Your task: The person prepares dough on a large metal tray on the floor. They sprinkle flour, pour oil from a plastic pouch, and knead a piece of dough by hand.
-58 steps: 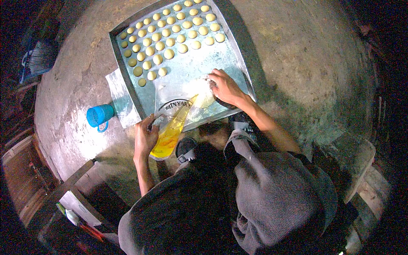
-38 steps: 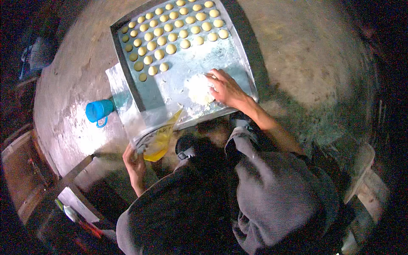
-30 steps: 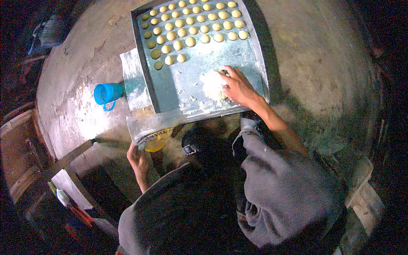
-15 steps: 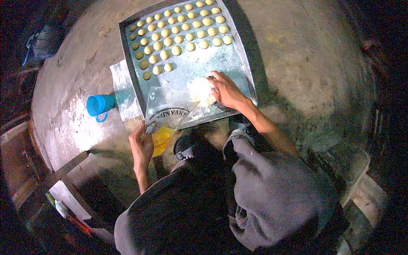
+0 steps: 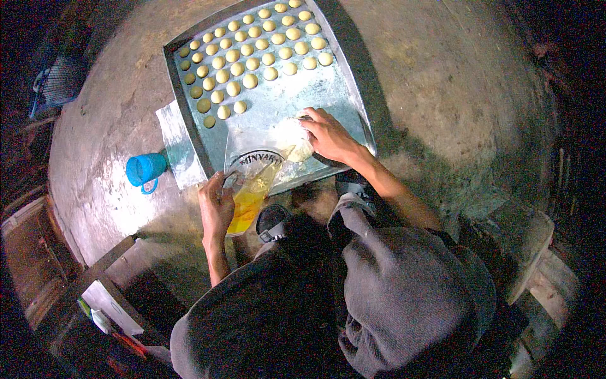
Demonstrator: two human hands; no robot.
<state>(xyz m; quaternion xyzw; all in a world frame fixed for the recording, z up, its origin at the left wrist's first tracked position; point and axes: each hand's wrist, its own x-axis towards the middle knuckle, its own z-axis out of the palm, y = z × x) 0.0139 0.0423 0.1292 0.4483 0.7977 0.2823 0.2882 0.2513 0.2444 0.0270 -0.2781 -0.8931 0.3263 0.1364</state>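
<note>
- Balls [image 5: 250, 81] are lining the far tray [image 5: 303, 86] in rows; none are showing around the pale lump [image 5: 294, 136] in the near part.
- My left hand [image 5: 216, 205] is gripping the bag [image 5: 252, 192] by its left edge, yellow liquid [image 5: 246, 218] inside.
- My right hand [image 5: 327, 136] is slanting in from lower right, fingers bent against the lump; can't tell if gripping.

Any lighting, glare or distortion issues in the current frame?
Head view: glare burns out part of the white lump and the floor near the blue mug; head view: the tray looks bowed under the fisheye, with a dark shadow along its right side; head view: the corners fall to grainy black.
</note>
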